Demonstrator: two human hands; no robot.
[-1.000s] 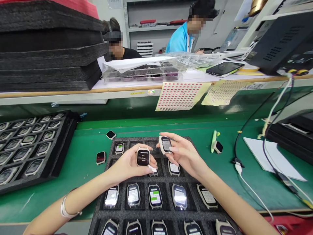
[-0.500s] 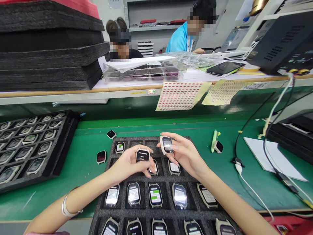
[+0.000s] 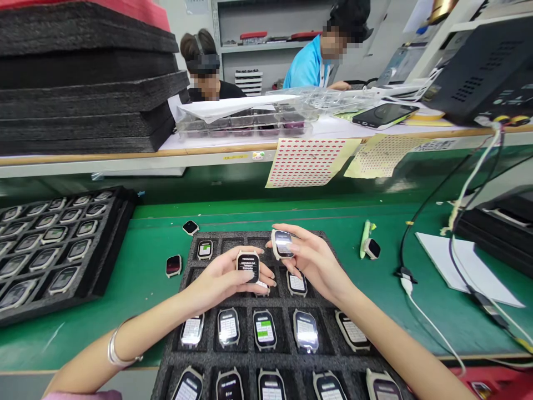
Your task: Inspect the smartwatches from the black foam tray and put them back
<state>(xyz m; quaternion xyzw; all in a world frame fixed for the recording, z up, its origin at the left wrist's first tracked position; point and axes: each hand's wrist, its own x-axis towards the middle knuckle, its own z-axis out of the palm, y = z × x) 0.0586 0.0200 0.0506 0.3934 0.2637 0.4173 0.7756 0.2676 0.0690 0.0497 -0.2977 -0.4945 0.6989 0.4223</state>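
The left hand [image 3: 220, 272] curls around one watch [image 3: 249, 259]; the right hand [image 3: 318, 258] pinches another watch [image 3: 282, 243]. Both are up above the foam tray [image 3: 245, 360]. They look light and hard, with slippery glass that may scratch, so hold the sides.

White text on the watch [image 3: 249, 261] in the left hand [image 3: 222, 274], near the foam tray's [image 3: 291, 360] far edge, seems to begin "Fabri", with "Automatisch" below; smaller lines blur. Writing on the tray's other watches [image 3: 264, 330] and the yellow label [image 3: 235, 157] along the shelf's [image 3: 200, 159] front edge is too small to read.
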